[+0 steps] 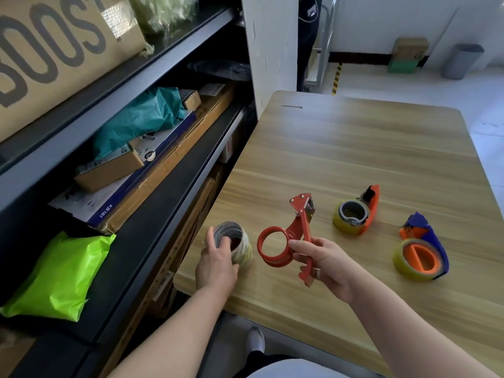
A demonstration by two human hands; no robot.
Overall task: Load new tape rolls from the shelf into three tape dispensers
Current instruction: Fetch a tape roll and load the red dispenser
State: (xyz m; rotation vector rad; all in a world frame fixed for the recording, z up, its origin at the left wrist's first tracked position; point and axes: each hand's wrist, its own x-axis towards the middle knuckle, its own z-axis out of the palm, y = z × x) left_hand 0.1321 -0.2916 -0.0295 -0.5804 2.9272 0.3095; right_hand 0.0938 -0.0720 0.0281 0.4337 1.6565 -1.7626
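Note:
My right hand (324,261) grips the handle of a red tape dispenser (290,236) with an empty ring, held just above the wooden table (354,148). My left hand (216,264) holds a stack of yellowish tape rolls (240,246) at the table's left edge, thumb on its upper rim. To the right stands an orange dispenser (372,205) with a yellowish roll (350,218) on it. Further right lies a blue and orange dispenser (425,241) carrying another roll (409,271).
A dark metal shelf (169,192) runs along the left, holding cardboard boxes (109,167), a teal bag (141,118) and a bright green bag (60,274). A white pillar (270,45) rises behind the table. A grey bin (462,61) stands on the floor far right.

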